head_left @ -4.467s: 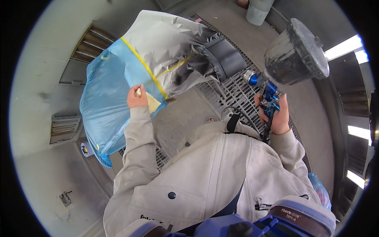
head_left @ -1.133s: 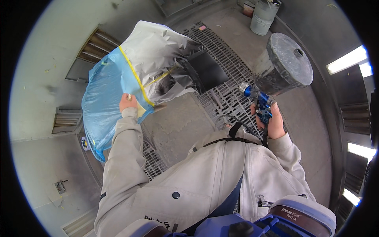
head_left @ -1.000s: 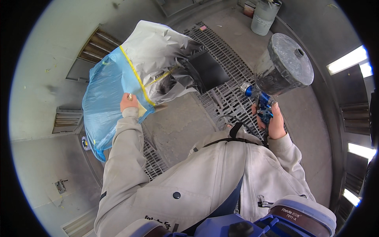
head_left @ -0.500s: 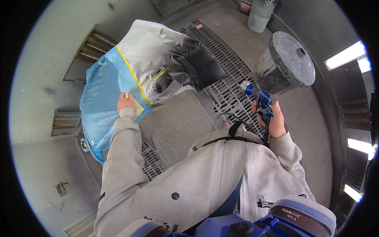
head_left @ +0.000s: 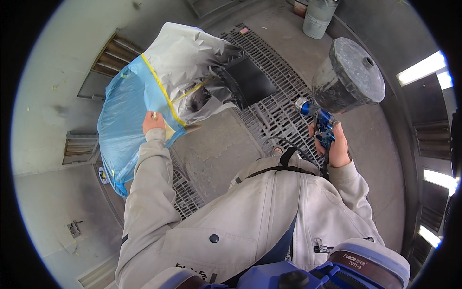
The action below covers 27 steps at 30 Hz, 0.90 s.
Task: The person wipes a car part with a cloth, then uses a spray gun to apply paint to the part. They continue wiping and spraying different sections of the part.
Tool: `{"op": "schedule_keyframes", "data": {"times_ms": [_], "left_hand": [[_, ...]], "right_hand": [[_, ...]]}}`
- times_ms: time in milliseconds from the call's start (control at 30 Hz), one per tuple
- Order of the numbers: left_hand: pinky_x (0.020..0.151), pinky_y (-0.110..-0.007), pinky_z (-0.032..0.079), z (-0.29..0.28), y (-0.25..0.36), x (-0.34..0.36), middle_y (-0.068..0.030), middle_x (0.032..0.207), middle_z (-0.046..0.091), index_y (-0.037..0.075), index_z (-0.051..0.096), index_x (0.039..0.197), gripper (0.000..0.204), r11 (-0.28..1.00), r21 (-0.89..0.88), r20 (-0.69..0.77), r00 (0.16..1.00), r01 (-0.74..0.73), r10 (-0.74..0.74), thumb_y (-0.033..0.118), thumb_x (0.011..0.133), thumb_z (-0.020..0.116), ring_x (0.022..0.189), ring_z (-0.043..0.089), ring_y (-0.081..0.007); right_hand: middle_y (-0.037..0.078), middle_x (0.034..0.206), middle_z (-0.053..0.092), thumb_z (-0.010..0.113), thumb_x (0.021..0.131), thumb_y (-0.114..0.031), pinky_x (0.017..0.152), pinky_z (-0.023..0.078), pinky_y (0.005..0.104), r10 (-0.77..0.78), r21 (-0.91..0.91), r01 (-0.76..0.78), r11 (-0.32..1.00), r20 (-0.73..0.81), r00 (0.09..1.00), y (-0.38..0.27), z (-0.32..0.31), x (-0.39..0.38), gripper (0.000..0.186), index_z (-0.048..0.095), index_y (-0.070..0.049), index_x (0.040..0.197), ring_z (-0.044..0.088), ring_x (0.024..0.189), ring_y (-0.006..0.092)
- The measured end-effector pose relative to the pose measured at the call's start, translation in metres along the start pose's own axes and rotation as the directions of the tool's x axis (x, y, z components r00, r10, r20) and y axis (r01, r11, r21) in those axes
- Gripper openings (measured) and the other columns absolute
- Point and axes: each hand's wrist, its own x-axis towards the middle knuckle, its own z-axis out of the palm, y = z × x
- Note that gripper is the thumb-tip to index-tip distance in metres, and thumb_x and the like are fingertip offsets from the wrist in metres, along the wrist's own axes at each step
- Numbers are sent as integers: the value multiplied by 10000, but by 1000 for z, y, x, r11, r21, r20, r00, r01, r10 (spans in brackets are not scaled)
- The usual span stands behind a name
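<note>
My left hand [head_left: 154, 121] is closed on a cream cloth [head_left: 168, 131] at the lower edge of the blue plastic sheet [head_left: 124, 135]; whether it touches the sheet I cannot tell. The sheet meets crumpled silver-white masking [head_left: 178, 53] along yellow tape [head_left: 157, 79], with dark overspray near a glossy black panel [head_left: 250, 82]. My right hand [head_left: 337, 144] grips a blue spray gun [head_left: 324, 124] by its handle, with a large paint-smeared cup [head_left: 350, 72] on top. The gun's nozzle points leftward, to the lower right of the panel. A dark hose runs from below the gun.
A metal floor grate [head_left: 264, 123] lies under the panel, beside bare concrete [head_left: 216, 149]. A pale bucket [head_left: 317, 19] and a smaller container stand at the back. The booth walls [head_left: 53, 115] carry slatted vents and, on the right, lit lamps [head_left: 418, 67].
Compared with the earliest frame, the view has shifted, showing more of the back floor, and my left hand sits slightly farther left. Over the last second both hands have hardly moved.
</note>
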Motion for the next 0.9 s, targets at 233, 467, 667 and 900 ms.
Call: {"op": "schedule_keyframes", "data": {"times_ms": [233, 467, 667, 900], "left_hand": [[738, -505, 529, -1, 3, 0, -189, 850, 724, 83, 665, 925, 247, 1000, -8, 4, 1000, -22, 22, 329, 937, 681, 805, 684, -446], [742, -510, 531, -2, 3, -1, -190, 856, 728, 87, 666, 932, 248, 1000, -5, 9, 1000, -12, 12, 334, 938, 678, 818, 689, -452], [748, -511, 532, -3, 4, -1, -190, 866, 733, 92, 669, 937, 244, 1000, 24, 9, 1000, -16, 15, 335, 939, 676, 827, 689, -455], [754, -507, 533, -4, 9, -4, -184, 869, 734, 98, 667, 945, 241, 1000, -6, 10, 1000, 29, -29, 339, 941, 677, 836, 691, -451]], "right_hand": [[109, 996, 673, 398, 1075, -656, 476, 401, 227, -8, 2, 8, 1000, 0, 1000, -2, -1, 0, 764, 539, 16, 1407, 459, 503, 74], [109, 1004, 671, 400, 1069, -658, 475, 397, 226, -7, -15, 7, 1000, 0, 1000, -3, 1, -1, 778, 533, 23, 1422, 455, 506, 74], [109, 1012, 672, 404, 1069, -653, 478, 397, 227, -2, -23, 2, 1000, 18, 1000, -3, 1, 0, 779, 528, 25, 1433, 454, 508, 76], [110, 1017, 672, 409, 1070, -644, 484, 404, 230, 6, -3, -6, 1000, 8, 1000, -3, 2, -3, 764, 527, 15, 1437, 442, 510, 76]]}}
